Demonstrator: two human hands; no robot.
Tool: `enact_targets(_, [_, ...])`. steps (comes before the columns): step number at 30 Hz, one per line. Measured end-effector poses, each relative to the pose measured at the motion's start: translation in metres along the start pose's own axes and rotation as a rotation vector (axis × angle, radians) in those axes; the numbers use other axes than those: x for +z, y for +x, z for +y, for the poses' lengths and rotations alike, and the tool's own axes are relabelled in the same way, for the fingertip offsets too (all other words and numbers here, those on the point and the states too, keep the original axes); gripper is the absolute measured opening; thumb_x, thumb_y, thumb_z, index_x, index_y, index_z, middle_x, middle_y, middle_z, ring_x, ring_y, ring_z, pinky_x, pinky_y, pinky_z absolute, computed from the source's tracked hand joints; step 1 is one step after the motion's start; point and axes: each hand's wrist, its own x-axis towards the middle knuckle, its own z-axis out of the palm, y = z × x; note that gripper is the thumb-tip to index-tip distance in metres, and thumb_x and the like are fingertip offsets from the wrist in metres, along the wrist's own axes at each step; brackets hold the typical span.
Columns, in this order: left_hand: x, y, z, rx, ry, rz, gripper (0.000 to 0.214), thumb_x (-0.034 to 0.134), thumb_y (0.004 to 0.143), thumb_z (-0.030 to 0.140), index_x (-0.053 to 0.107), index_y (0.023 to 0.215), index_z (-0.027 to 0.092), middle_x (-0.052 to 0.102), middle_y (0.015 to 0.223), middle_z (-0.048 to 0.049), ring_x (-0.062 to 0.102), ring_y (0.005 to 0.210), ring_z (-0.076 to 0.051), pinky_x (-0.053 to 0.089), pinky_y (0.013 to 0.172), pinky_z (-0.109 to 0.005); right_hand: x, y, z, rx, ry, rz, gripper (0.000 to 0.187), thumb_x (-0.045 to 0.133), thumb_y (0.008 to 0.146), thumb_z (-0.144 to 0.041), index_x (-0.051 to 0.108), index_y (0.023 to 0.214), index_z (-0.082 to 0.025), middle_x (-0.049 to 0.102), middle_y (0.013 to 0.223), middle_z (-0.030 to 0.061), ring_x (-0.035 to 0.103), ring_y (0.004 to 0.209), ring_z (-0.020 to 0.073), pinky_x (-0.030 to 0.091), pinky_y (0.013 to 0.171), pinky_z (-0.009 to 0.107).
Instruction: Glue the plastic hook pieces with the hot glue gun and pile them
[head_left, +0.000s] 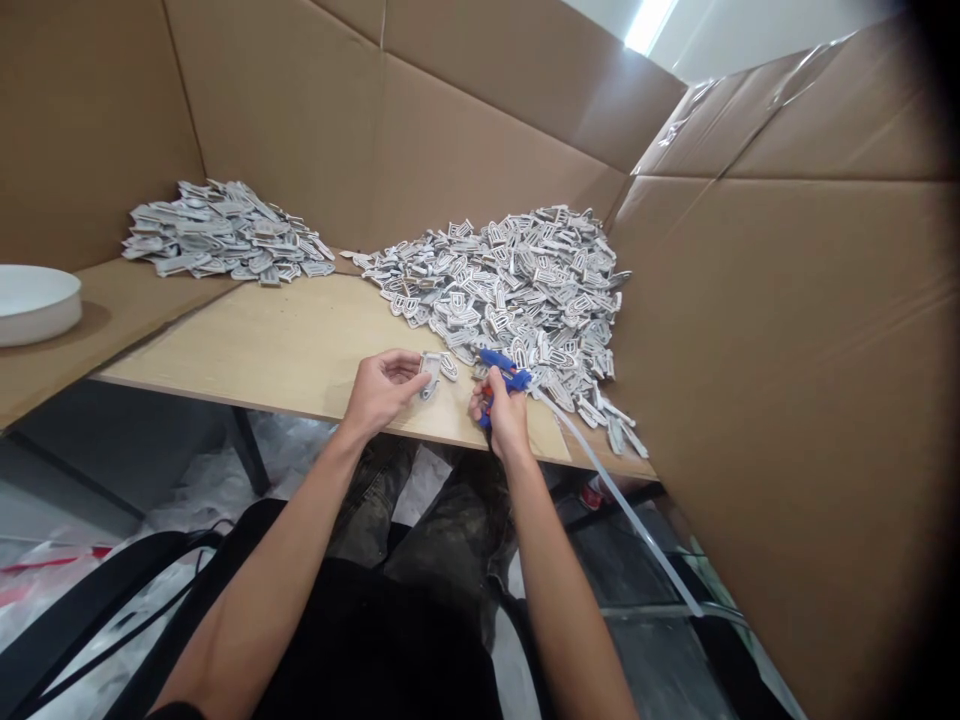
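Note:
My left hand (pixel 384 388) pinches a small grey-and-white patch (pixel 431 372) just above the table's front edge. My right hand (pixel 504 412) is wrapped round a blue tool with a red trigger (pixel 501 372), its nozzle aimed left toward the patch. A clear hose (pixel 615 495) trails from the tool down to the right. Right behind both hands lies a large heap of the same patches (pixel 517 290). A second, smaller heap (pixel 221 240) sits at the far left against the cardboard.
The light wooden tabletop (pixel 300 340) is walled by tall cardboard sheets (pixel 787 350) at the back and right. A white bowl (pixel 34 300) stands on the left ledge. Below the table are my dark-clothed legs, a black chair and plastic sheeting.

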Motion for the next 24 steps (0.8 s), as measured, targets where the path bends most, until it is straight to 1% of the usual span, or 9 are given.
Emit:
enact_targets(2, [0.002, -0.004, 0.006, 0.129, 0.118, 0.038, 0.032, 0.089, 0.069, 0.038, 0.078, 0.087, 0.015, 0.075, 0.084, -0.0065, 0.065, 0.073, -0.016, 0.052, 0.071, -0.028, 0.000, 0.000, 0.000, 0.005, 0.009, -0.003, 0.055, 0.078, 0.079, -0.070, 0.054, 0.073, -0.022, 0.058, 0.060, -0.0039, 0.050, 0.044, 0.0077, 0.038, 0.039, 0.020])
enact_targets(4, [0.002, -0.009, 0.015, 0.296, 0.270, 0.060, 0.018, 0.083, 0.079, 0.034, 0.078, 0.088, 0.018, 0.076, 0.088, -0.0065, 0.064, 0.077, -0.017, 0.052, 0.074, -0.030, 0.000, -0.001, 0.000, 0.006, 0.026, -0.003, 0.055, 0.079, 0.078, -0.070, 0.055, 0.072, -0.021, 0.058, 0.061, -0.0038, 0.051, 0.044, 0.0074, 0.038, 0.039, 0.020])
enact_targets(7, [0.002, -0.015, 0.030, 0.600, 0.423, 0.061, 0.004, 0.077, 0.085, 0.023, 0.079, 0.088, 0.023, 0.078, 0.094, -0.0067, 0.067, 0.092, -0.022, 0.055, 0.089, -0.037, 0.000, -0.001, 0.000, 0.011, 0.032, -0.002, 0.057, 0.080, 0.077, -0.072, 0.056, 0.071, -0.020, 0.058, 0.061, -0.0034, 0.052, 0.045, 0.0072, 0.039, 0.040, 0.019])
enact_targets(10, [0.003, -0.023, 0.049, 0.877, 0.458, 0.054, 0.011, 0.075, 0.088, 0.015, 0.079, 0.092, 0.025, 0.080, 0.097, -0.0052, 0.070, 0.099, -0.023, 0.057, 0.096, -0.043, -0.001, -0.001, 0.000, 0.011, 0.025, 0.005, 0.057, 0.078, 0.078, -0.073, 0.057, 0.072, -0.020, 0.059, 0.062, -0.0029, 0.052, 0.046, 0.0073, 0.040, 0.040, 0.019])
enact_targets(13, [0.003, -0.035, 0.069, 1.085, 0.437, 0.066, 0.021, 0.076, 0.089, 0.010, 0.080, 0.100, 0.027, 0.081, 0.102, -0.0040, 0.073, 0.103, -0.023, 0.060, 0.096, -0.044, 0.000, 0.000, 0.000, 0.007, 0.047, 0.015, 0.057, 0.078, 0.078, -0.074, 0.056, 0.074, -0.021, 0.060, 0.064, -0.0033, 0.052, 0.045, 0.0072, 0.040, 0.040, 0.019])
enact_targets(14, [0.003, -0.040, 0.075, 1.129, 0.427, 0.073, 0.024, 0.077, 0.088, 0.009, 0.080, 0.103, 0.028, 0.081, 0.104, -0.0039, 0.073, 0.105, -0.024, 0.061, 0.096, -0.044, 0.000, 0.000, 0.001, 0.006, 0.053, 0.019, 0.057, 0.078, 0.078, -0.073, 0.055, 0.074, -0.021, 0.060, 0.064, -0.0037, 0.052, 0.045, 0.0072, 0.040, 0.040, 0.019])
enact_targets(16, [0.002, -0.050, 0.085, 1.171, 0.413, 0.087, 0.030, 0.080, 0.087, 0.010, 0.079, 0.108, 0.031, 0.081, 0.109, -0.0036, 0.074, 0.108, -0.025, 0.063, 0.096, -0.045, 0.000, 0.000, 0.001, -0.003, 0.057, 0.029, 0.056, 0.077, 0.078, -0.073, 0.053, 0.074, -0.022, 0.058, 0.063, -0.0044, 0.051, 0.045, 0.0075, 0.040, 0.040, 0.020])
enact_targets(20, [0.000, -0.067, 0.097, 1.160, 0.407, 0.103, 0.035, 0.084, 0.085, 0.016, 0.079, 0.114, 0.034, 0.080, 0.115, -0.0032, 0.076, 0.112, -0.028, 0.066, 0.097, -0.050, 0.001, 0.000, -0.001, -0.010, 0.028, 0.049, 0.054, 0.076, 0.081, -0.071, 0.053, 0.073, -0.023, 0.058, 0.061, -0.0037, 0.050, 0.044, 0.0084, 0.038, 0.038, 0.021])
enact_targets(24, [-0.001, -0.081, 0.108, 1.161, 0.413, 0.111, 0.039, 0.082, 0.086, 0.013, 0.078, 0.118, 0.035, 0.080, 0.118, -0.0034, 0.077, 0.111, -0.030, 0.068, 0.094, -0.052, 0.001, -0.001, -0.002, -0.030, 0.020, 0.063, 0.051, 0.076, 0.080, -0.069, 0.055, 0.073, -0.023, 0.061, 0.064, -0.0023, 0.054, 0.047, 0.0097, 0.041, 0.042, 0.022])
